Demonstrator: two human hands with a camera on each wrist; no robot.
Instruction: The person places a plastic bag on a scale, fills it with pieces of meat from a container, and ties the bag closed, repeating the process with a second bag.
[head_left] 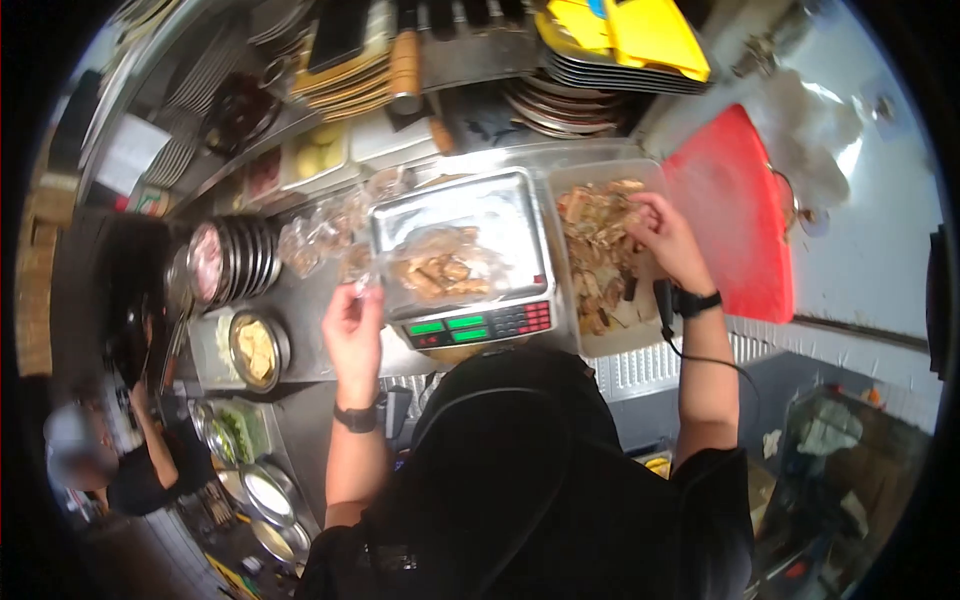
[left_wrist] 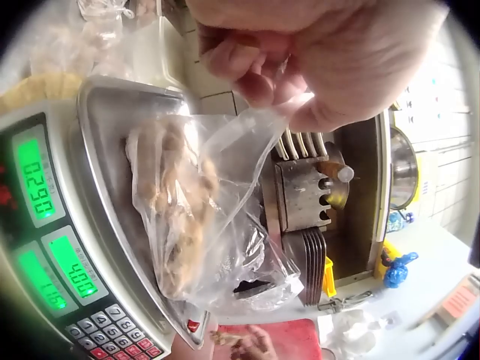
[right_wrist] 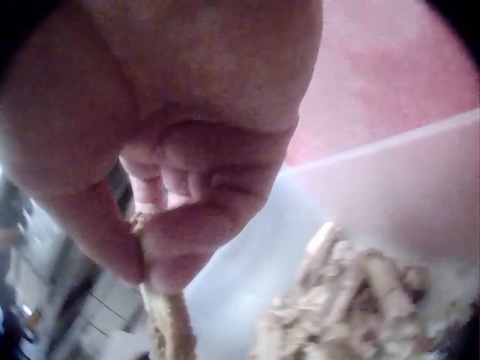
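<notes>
My left hand (head_left: 352,340) pinches the top edge of a clear plastic bag (left_wrist: 225,142), lifting its mouth. Pale brown food pieces fill the bag, which lies on the steel pan of a digital scale (head_left: 475,325) with lit green displays. To the right of the scale, my right hand (head_left: 668,238) is over a translucent plastic bin (head_left: 622,343) of similar pieces. Between its thumb and index finger it pinches one long, pale brown food piece (right_wrist: 171,326). The right wrist view is blurred, so the kind of food cannot be told.
A red cutting board (head_left: 735,230) lies right of the bin. Several bagged portions (head_left: 325,235) sit left of the scale, near stacked metal plates (head_left: 235,260) and a bowl of yellowish food (head_left: 256,350). Shelves with trays (head_left: 345,90) run along the back. Another person (head_left: 150,470) works at far left.
</notes>
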